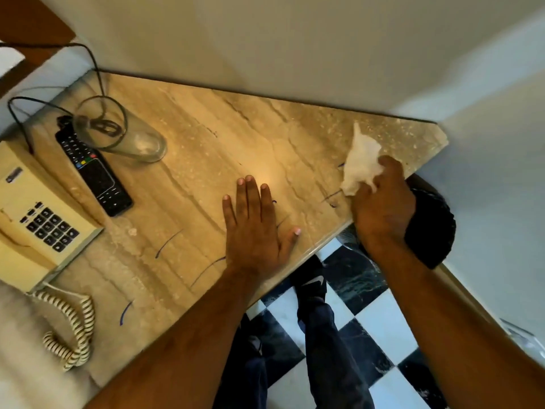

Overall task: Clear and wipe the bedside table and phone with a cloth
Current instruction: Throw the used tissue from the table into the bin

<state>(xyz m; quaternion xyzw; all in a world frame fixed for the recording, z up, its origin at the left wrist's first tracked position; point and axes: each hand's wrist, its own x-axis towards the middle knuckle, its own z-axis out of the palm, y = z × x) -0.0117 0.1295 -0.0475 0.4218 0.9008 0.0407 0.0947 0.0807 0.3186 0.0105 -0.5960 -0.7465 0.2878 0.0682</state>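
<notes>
Now right hand [380,202] clutches cloth [361,163] — left hand [253,228] flat, open on table [206,137].

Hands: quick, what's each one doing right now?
Left hand: open, flat on the table, holding nothing.
Right hand: closed on the cloth near the table's right edge.

phone [38,219] cut off by left edge, handset end out of frame, keypad digits too blurred to read, remote [94,169] top end behind glass [118,134], button labels illegible, cloth [361,163] lower part hidden under right hand [383,202]
</notes>
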